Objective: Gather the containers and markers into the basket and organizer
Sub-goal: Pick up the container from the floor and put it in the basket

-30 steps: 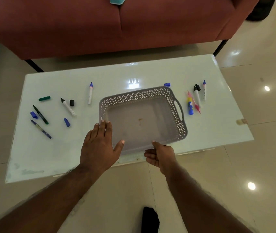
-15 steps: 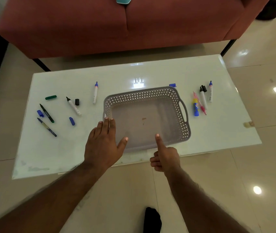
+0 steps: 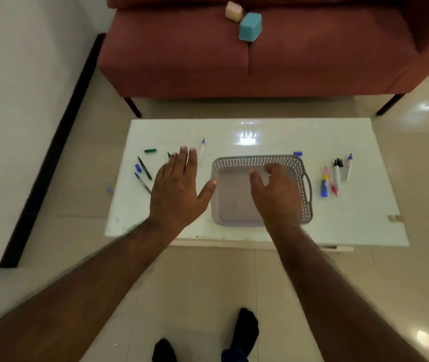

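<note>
Seen from the head camera, a grey basket [image 3: 260, 192] sits near the white table's [image 3: 352, 231] front edge, with bare tabletop behind it. Since a second ago, both hands have let go: the left hand [image 3: 179, 189] hovers spread flat, hiding some markers [image 3: 144, 168]; the right hand [image 3: 273, 194], fingers loosely apart, is over the basket. Two containers [image 3: 250, 26] lie on the sofa [image 3: 182, 61].

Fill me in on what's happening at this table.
A person stands over a white table sorting scattered markers. A grey basket sits in the middle, nothing visible inside it. The left hand is spread open beside the basket near the markers on the left; the right hand hovers open over the basket. More markers lie to the right. A teal container and a pink one sit on the sofa.
</note>
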The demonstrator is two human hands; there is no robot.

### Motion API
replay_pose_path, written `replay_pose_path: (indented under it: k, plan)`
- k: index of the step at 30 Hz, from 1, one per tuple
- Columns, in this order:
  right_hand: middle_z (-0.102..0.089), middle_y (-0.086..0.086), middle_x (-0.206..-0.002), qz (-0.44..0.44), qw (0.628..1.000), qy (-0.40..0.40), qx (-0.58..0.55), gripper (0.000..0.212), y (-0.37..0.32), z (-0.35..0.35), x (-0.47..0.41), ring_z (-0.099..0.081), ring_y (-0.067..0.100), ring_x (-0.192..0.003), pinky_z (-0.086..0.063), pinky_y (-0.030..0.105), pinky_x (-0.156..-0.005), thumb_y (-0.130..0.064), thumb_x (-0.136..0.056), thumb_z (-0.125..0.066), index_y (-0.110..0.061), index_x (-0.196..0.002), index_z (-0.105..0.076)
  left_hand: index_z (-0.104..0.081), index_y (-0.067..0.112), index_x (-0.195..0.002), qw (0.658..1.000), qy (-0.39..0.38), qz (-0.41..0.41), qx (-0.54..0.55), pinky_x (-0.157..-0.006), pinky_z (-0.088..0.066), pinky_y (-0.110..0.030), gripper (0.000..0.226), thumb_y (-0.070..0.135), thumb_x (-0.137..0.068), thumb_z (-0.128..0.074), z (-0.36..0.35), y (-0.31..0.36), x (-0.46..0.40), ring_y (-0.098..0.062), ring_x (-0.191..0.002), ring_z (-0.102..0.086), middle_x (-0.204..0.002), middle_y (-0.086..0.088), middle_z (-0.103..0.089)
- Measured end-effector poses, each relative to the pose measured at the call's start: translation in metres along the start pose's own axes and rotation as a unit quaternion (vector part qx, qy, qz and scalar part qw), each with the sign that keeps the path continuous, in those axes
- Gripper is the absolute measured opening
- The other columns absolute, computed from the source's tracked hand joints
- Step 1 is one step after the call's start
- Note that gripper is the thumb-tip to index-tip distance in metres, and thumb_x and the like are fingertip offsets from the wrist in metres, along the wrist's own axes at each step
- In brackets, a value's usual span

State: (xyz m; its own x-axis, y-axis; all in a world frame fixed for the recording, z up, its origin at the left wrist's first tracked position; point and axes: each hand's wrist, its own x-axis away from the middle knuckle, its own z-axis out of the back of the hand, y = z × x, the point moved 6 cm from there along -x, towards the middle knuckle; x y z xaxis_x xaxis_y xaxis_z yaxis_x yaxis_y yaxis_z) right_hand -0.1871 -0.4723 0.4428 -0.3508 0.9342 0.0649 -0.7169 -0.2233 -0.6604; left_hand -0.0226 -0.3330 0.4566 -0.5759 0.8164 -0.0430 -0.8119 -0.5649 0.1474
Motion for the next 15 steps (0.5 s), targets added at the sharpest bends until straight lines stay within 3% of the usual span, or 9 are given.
replay_pose_path:
  k: [3, 8, 11, 15]
  plan:
    - [-0.058, 0.004, -0.138, 0.083, 0.996, -0.017, 0.014, 0.053, -0.057, 0.034, 0.016, -0.053, 0.022, -0.126, -0.041, 0.035, -0.104, -0.047, -0.092, -0.057, -0.016, -0.136, -0.053, -0.024, 0.011, -0.156, 0.999, 0.028, 0.022, 0.014, -0.118, -0.03, -0.047, 0.082, 0.066, -0.095, -0.032, 0.05, -0.006, 0.015, -0.029, -0.149, -0.027, -0.162, -0.013, -0.025]
    - [-0.017, -0.001, -0.164, 0.199, 0.97, -0.108, 0.091, 0.073, -0.132, 0.071, 0.054, -0.017, 0.018, -0.15, -0.022, 0.037, -0.118, -0.054, -0.095, -0.049, -0.019, -0.154, -0.025, -0.022, 0.01, -0.156, 0.997, 0.067, 0.046, -0.003, -0.119, -0.026, -0.043, 0.083, 0.065, -0.095, -0.033, 0.137, -0.018, 0.044, -0.029, -0.149, -0.026, -0.162, -0.012, -0.024]
    - [-0.011, -0.001, -0.165, 0.24, 0.958, -0.131, 0.082, 0.076, -0.171, 0.089, 0.078, -0.011, 0.017, -0.151, -0.015, 0.034, -0.12, -0.055, -0.096, -0.048, -0.02, -0.156, -0.019, -0.022, 0.011, -0.156, 0.994, 0.092, 0.06, -0.016, -0.119, -0.027, -0.043, 0.084, 0.067, -0.094, -0.034, 0.184, -0.03, 0.067, -0.03, -0.149, -0.027, -0.162, -0.012, -0.025]
    - [-0.018, -0.003, -0.164, 0.283, 0.944, -0.146, 0.081, 0.076, -0.215, 0.099, 0.102, -0.017, 0.015, -0.15, -0.021, 0.031, -0.117, -0.054, -0.095, -0.051, -0.022, -0.156, -0.02, -0.024, 0.011, -0.155, 0.99, 0.1, 0.091, -0.04, -0.117, -0.028, -0.043, 0.086, 0.069, -0.091, -0.031, 0.229, -0.053, 0.096, -0.03, -0.147, -0.03, -0.161, -0.013, -0.028]
